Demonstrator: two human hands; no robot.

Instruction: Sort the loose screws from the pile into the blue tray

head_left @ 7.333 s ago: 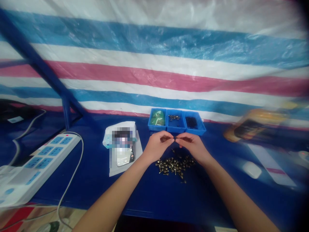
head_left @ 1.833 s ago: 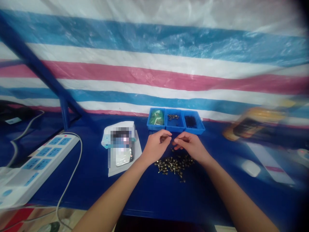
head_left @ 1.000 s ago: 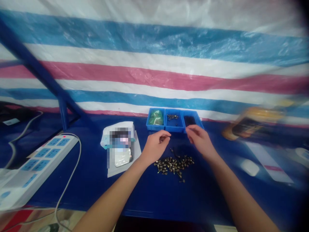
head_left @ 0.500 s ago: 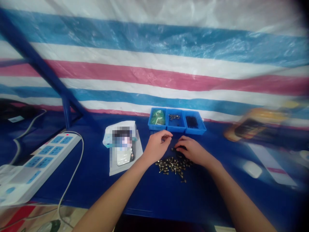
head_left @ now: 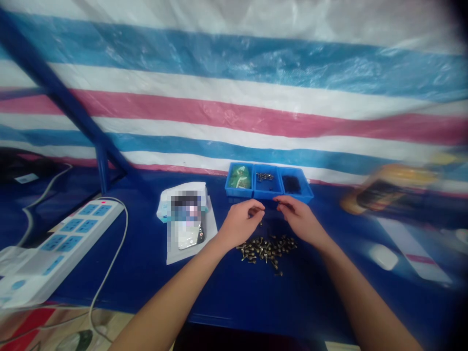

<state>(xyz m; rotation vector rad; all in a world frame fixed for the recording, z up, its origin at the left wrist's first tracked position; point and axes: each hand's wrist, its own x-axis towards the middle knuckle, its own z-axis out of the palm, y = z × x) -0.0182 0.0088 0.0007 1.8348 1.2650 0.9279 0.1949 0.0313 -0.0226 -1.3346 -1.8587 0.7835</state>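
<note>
A loose pile of dark, brassy screws [head_left: 265, 249] lies on the blue tabletop, below and between my hands. My left hand [head_left: 244, 218] hovers left of the pile, thumb and forefinger closed together. What they hold, if anything, is too small to make out. Facing it, my right hand [head_left: 298, 217] pinches a small dark screw at its fingertips, just in front of the blue bins. One single screw [head_left: 261, 224] sits apart from the pile. The left bin [head_left: 227, 187] contains a green-and-clear bag, the middle bin [head_left: 268, 193] silvery screws, the right bin [head_left: 306, 187] small dark pieces.
On the left are a white power strip [head_left: 40, 265] with its cable and a phone [head_left: 188, 239] on a white sheet beside a tissue pack [head_left: 164, 204]. To the right are a white case [head_left: 383, 257] and a blurred yellowish bottle [head_left: 387, 187]. A striped sheet [head_left: 234, 112] hangs behind.
My right hand has lifted from the pile and moved up toward the bins with a small dark screw in its fingertips. My left hand has hardly moved.
</note>
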